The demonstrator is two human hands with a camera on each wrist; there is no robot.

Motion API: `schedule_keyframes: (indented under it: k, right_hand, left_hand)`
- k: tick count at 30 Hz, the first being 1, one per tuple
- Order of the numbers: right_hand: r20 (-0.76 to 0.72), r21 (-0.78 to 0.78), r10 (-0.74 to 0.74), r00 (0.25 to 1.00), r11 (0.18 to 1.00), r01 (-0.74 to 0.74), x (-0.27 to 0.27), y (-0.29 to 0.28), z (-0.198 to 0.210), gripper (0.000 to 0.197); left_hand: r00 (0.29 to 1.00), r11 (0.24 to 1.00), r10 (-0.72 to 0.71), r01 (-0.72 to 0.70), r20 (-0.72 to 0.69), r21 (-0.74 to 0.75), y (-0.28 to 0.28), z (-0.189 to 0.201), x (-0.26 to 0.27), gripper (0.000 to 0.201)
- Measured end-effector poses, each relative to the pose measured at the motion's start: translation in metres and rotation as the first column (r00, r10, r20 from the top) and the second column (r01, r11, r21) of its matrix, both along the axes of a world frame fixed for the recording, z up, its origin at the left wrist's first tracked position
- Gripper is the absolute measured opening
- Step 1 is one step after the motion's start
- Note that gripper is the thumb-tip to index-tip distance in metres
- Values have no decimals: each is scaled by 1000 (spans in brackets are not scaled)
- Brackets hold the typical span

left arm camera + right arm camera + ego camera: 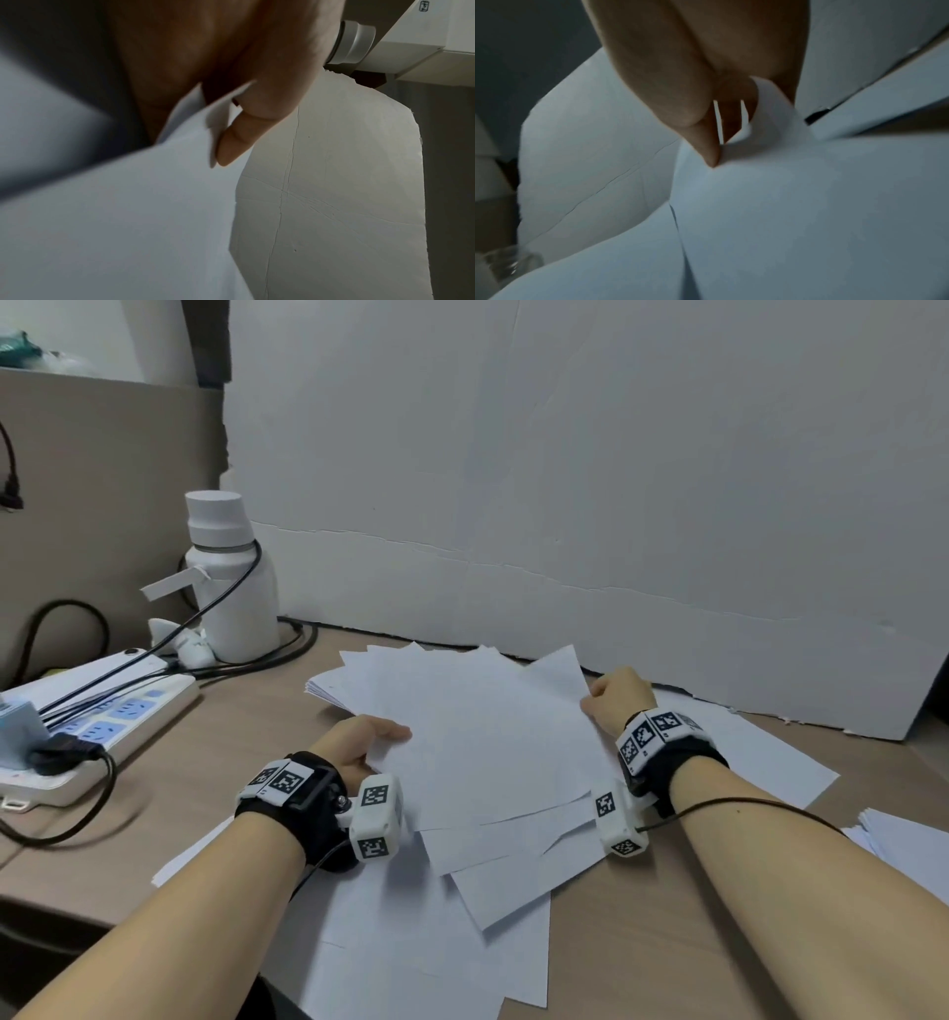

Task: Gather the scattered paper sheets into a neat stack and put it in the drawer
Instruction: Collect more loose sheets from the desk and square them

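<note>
Stack: loose fan of white sheets (477, 737) held over the desk (195, 814), corners splayed, edges not squared; centre of the head view, in front of the board.
Left hand: left hand (359, 742) grips the stack's left edge; thumb on top of the sheets, the other fingers hidden beneath. Left wrist view shows the thumb (236, 140) lying on the top sheet.
Right hand: right hand (616, 698) grips the stack's far right corner; fingers curled, pinching the paper. Right wrist view shows a fingertip (709, 150) pressed onto the top sheet, with sheet edges curling up between the fingers.
Loose sheets: more sheets (421, 958) lie flat on the desk under and in front of the stack; others (760, 757) lie right of the right hand; a small pile (909, 845) at the right edge.
Drawer: not seen in any view.
Board: white, creased board (590, 480) stands upright behind the stack.
Left of desk: white bottle (231, 577) standing, black cable (231, 593) draped across it; power strip (97, 731) near the desk's left edge, with a black plug in it.
</note>
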State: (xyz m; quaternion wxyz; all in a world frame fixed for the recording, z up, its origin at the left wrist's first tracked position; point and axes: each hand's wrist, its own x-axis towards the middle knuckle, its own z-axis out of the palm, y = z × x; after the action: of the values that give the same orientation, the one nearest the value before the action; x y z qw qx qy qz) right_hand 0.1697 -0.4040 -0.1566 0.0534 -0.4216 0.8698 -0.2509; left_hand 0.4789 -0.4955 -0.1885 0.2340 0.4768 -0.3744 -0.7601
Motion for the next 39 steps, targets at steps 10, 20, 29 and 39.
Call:
schedule_keyframes:
  k: [10, 20, 29, 39]
  right_hand:
    - [-57, -469, -119, 991, 880, 79, 11, 8, 10, 34]
    - [441, -197, -211, 872, 926, 323, 12, 14, 1, 12]
    - [538, -409, -250, 805, 758, 509, 50, 28, 13, 32]
    - [889, 150, -177, 422, 984, 97, 46, 60, 5, 22]
  left_hand:
    - [998, 999, 49, -48, -38, 13, -2, -1, 1, 27]
    - [999, 999, 44, -44, 16, 22, 4, 1, -8, 29]
    - [977, 985, 173, -171, 121, -23, -30, -41, -33, 37]
    - [985, 991, 131, -125, -113, 56, 27, 14, -38, 18]
